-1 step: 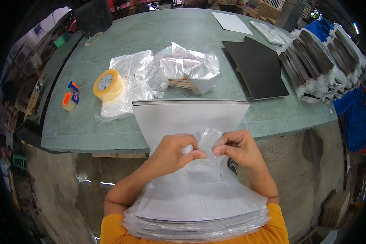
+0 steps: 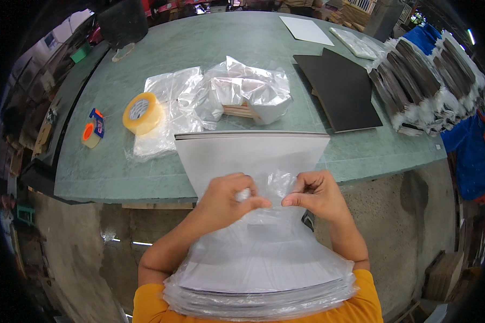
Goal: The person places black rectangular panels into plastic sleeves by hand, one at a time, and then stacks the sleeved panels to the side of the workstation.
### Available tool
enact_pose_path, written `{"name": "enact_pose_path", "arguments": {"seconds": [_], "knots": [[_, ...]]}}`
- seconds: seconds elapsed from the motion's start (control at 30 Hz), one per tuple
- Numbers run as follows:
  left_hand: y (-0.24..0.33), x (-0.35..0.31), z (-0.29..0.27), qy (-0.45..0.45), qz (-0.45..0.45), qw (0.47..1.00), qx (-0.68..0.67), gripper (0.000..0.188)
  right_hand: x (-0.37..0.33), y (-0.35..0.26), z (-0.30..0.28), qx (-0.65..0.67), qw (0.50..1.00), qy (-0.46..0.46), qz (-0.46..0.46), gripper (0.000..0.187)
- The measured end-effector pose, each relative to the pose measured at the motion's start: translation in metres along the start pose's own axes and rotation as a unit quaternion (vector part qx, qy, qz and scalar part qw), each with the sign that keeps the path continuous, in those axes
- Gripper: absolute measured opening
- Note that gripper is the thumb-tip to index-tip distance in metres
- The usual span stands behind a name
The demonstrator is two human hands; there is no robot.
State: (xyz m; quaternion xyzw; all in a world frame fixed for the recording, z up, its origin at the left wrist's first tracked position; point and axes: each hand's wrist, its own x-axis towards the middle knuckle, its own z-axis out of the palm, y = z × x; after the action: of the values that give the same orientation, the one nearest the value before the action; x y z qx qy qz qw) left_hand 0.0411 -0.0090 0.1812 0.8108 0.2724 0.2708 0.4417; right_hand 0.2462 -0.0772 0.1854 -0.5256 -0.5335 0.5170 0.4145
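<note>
A clear plastic bag (image 2: 277, 185) is pinched between the fingertips of my left hand (image 2: 229, 202) and my right hand (image 2: 315, 194). Both hands are closed on crumpled parts of the plastic, a short gap apart. Just behind them, a stack of white boards (image 2: 253, 151) leans with its far edge over the table's front edge. Against my body rests a stack of white sheets in clear plastic (image 2: 258, 269). Where the boards meet the plastic is hidden under my hands.
On the green table (image 2: 172, 43) lie a large tape roll (image 2: 144, 114), a blue tape dispenser (image 2: 94, 128), flat plastic bags (image 2: 156, 137) and a plastic-covered bundle (image 2: 248, 94). Black boards (image 2: 342, 91), a white sheet (image 2: 306, 29) and wrapped dark bundles (image 2: 415, 86) are at the right.
The plastic standing up between my hands has shifted and spread slightly. My left hand has moved a little up and left; the boards and table things look almost the same.
</note>
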Motion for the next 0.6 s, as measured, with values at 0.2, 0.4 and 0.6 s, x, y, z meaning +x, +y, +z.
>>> {"name": "enact_pose_path", "arguments": {"seconds": [0.2, 0.4, 0.6], "knots": [[0.01, 0.0, -0.008, 0.011, -0.006, 0.99, -0.138, 0.023, 0.003, 0.0, 0.019, 0.185, 0.982, 0.048, 0.002, 0.024], [0.0, -0.005, -0.003, -0.003, -0.027, 0.989, -0.147, 0.015, 0.011, 0.012, 0.038, 0.349, 0.93, 0.11, 0.037, 0.025], [0.002, -0.024, -0.077, 0.236, -0.08, 0.968, 0.006, 0.01, 0.004, 0.012, 0.028, 0.133, 0.986, 0.103, -0.024, 0.037]]}}
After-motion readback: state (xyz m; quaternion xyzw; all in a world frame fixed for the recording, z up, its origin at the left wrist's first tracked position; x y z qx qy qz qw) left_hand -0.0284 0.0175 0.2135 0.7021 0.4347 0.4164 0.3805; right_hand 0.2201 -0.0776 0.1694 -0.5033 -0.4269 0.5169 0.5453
